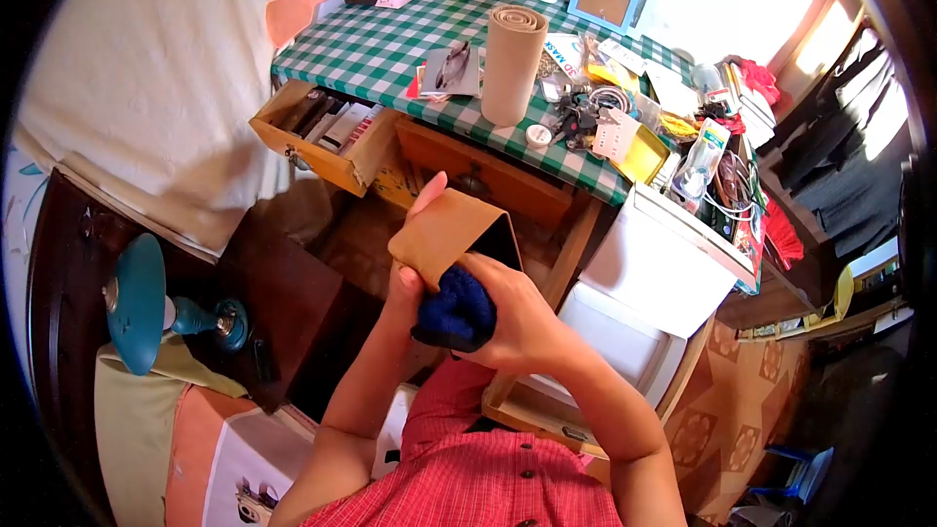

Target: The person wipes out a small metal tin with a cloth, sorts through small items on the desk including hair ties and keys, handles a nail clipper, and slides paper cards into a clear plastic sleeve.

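Note:
My left hand [406,283] grips a small tan box [451,231] from its left side, with fingers showing past its upper edge. The box is tilted, and a dark opening shows on its right side. In my right hand [515,317] is a bunched dark blue cloth [457,304] with a black part at its lower end. The cloth is against the lower edge of the box. Some right fingers are hidden at the box's opening. Both hands are above a drawer space in front of the desk.
A green checked tablecloth [390,44] covers the desk, with a tan roll [514,68] standing near its edge. Cables and small items crowd the right side. An open drawer [332,141] juts out at left; a white container [625,332] sits at right. A teal lamp [137,303] stands left.

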Action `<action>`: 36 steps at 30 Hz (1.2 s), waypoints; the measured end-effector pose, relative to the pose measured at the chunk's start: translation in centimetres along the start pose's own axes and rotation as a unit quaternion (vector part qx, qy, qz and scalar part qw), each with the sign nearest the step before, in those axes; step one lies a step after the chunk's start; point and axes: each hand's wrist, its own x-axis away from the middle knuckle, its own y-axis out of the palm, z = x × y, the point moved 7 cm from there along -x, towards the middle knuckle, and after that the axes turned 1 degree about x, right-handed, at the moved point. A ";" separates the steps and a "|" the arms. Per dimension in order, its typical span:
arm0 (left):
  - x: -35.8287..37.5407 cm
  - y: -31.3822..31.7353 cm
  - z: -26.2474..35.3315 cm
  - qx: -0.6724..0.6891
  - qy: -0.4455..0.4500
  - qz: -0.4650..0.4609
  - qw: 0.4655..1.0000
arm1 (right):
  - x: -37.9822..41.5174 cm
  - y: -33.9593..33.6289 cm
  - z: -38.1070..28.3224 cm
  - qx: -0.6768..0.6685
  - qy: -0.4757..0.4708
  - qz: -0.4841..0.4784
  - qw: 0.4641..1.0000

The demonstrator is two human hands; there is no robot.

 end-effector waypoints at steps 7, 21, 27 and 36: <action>-0.1 1.1 1.6 -0.029 -0.017 0.010 0.999 | 0.8 0.2 -0.2 0.136 0.010 -0.095 0.986; -0.2 0.6 0.2 -0.144 -0.037 -0.070 0.986 | 1.7 1.8 0.7 0.566 -0.019 -0.192 0.801; -0.6 -2.2 0.4 -0.140 0.004 0.033 0.990 | 0.8 0.0 1.2 0.417 -0.057 -0.020 0.907; 0.3 -8.7 3.7 -0.059 -0.071 0.252 0.963 | 1.7 -1.8 8.4 -0.102 0.156 0.087 0.979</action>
